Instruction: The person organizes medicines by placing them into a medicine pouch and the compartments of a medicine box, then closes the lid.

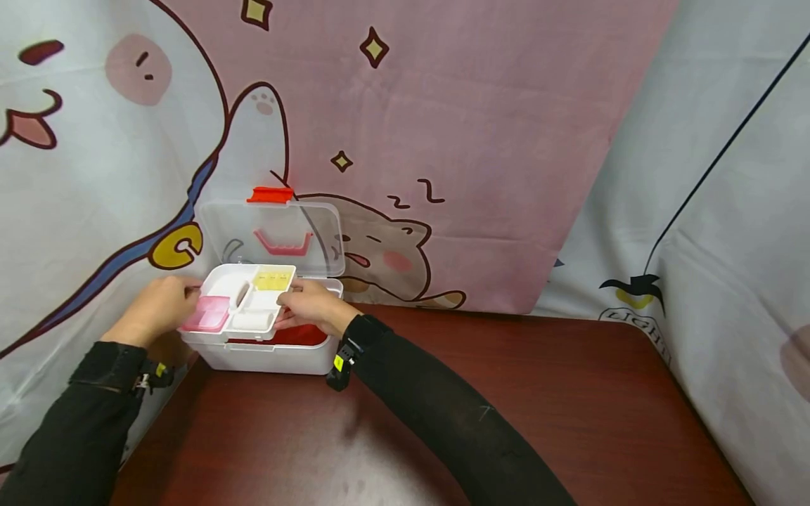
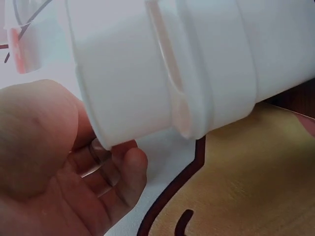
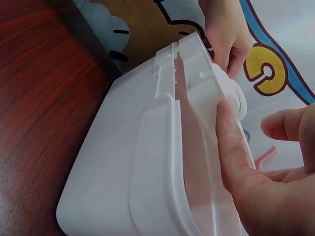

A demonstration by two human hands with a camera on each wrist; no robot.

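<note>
A white compartment tray (image 1: 262, 299) with a pink lid (image 1: 209, 314) and a yellow lid (image 1: 272, 281) sits over the left part of a white storage box (image 1: 272, 358). My left hand (image 1: 161, 309) holds the tray's left end, with its fingers curled at the corner in the left wrist view. At the opposite end, my right hand (image 1: 316, 306) grips the tray's edge. In the right wrist view, one finger (image 3: 231, 142) lies along the tray's side, just above the box rim. Red shows inside the box to the right of the tray.
The box's clear lid (image 1: 278, 256) stands raised behind it, with a red latch (image 1: 271, 195) on top and a pink handle. Beneath is a dark reddish-brown table (image 1: 481, 393). A printed cloth (image 1: 481, 140) hangs close behind the box and along the left side.
</note>
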